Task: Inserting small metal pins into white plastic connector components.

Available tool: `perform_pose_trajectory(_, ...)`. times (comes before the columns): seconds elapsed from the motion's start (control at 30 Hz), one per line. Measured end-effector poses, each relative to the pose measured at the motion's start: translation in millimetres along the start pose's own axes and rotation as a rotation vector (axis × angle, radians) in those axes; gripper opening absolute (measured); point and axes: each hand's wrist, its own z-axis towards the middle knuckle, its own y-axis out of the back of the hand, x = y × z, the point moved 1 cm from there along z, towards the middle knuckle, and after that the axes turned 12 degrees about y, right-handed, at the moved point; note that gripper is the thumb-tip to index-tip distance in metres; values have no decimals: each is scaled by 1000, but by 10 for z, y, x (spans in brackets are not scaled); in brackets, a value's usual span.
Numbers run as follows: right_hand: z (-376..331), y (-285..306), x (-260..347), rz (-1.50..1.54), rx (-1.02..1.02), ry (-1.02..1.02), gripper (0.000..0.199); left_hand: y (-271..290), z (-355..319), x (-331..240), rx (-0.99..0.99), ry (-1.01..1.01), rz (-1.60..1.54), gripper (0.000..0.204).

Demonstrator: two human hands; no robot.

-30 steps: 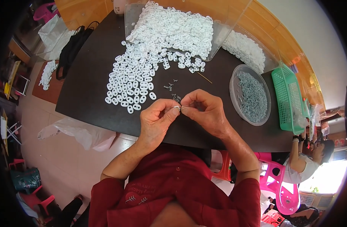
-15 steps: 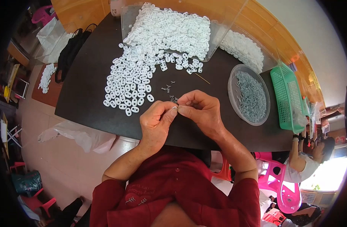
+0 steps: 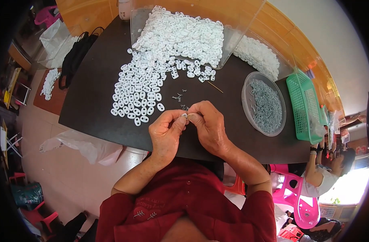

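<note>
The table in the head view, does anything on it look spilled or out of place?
Possibly. A few grey metal pieces lie loose outside the round tub holding similar ones, and white pieces spread out of the clear bin; a thin stick lies alone.

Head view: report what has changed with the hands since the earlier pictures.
The right hand has turned and shifted slightly left, toward the left hand. Nothing was visibly taken up or let go; the left hand still pinches a small white plastic piece. The loose white oval plastic pieces and the round clear plastic tub of grey metal bits stayed put.
</note>
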Motion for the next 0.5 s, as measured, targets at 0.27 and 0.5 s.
perform_pose_trajectory(0.27,-35,-17,-71,42,4,-36,2,-5,44,48,-24,2,35,12)
perform_pose_trajectory(0.5,53,91,-19,341,-5,-243,6,8,108,-4,3,44,-35,15)
